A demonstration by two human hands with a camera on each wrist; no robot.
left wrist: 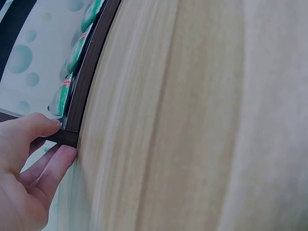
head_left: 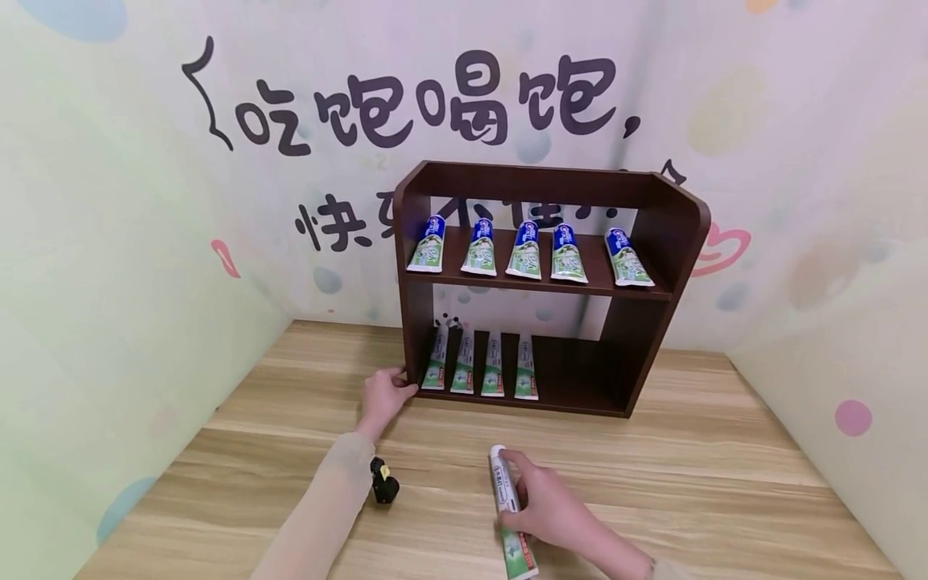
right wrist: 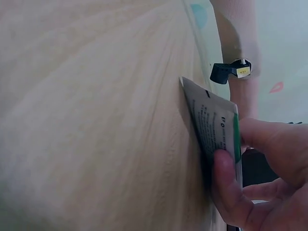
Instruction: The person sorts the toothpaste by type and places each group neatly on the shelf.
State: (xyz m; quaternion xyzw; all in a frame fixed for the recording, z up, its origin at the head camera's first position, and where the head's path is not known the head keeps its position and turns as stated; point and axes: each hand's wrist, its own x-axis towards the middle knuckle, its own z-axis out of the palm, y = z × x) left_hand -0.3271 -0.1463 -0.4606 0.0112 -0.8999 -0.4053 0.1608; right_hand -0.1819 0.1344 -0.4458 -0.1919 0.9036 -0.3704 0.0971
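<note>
A dark brown two-tier shelf (head_left: 536, 179) stands on the wooden table. My left hand (head_left: 384, 399) pinches its lower left corner; in the left wrist view the thumb lies on the inner side and fingers on the outer side of the corner (left wrist: 71, 137). In front of the shelf, my right hand (head_left: 554, 499) grips a silver-and-green toothpaste tube (head_left: 503, 487), white cap toward the shelf. The right wrist view shows the tube's printed back (right wrist: 211, 118) and its flat end near the tabletop. Several similar tubes (head_left: 493, 370) lie side by side on the lower tier's left part.
Several blue-and-green toothpaste tubes (head_left: 525, 251) lean in a row on the upper tier. Patterned wall sheets (head_left: 181, 201) with dark lettering surround the wooden table (head_left: 696, 483) at the back and sides. A small black device (head_left: 384, 483) sits on the left wrist.
</note>
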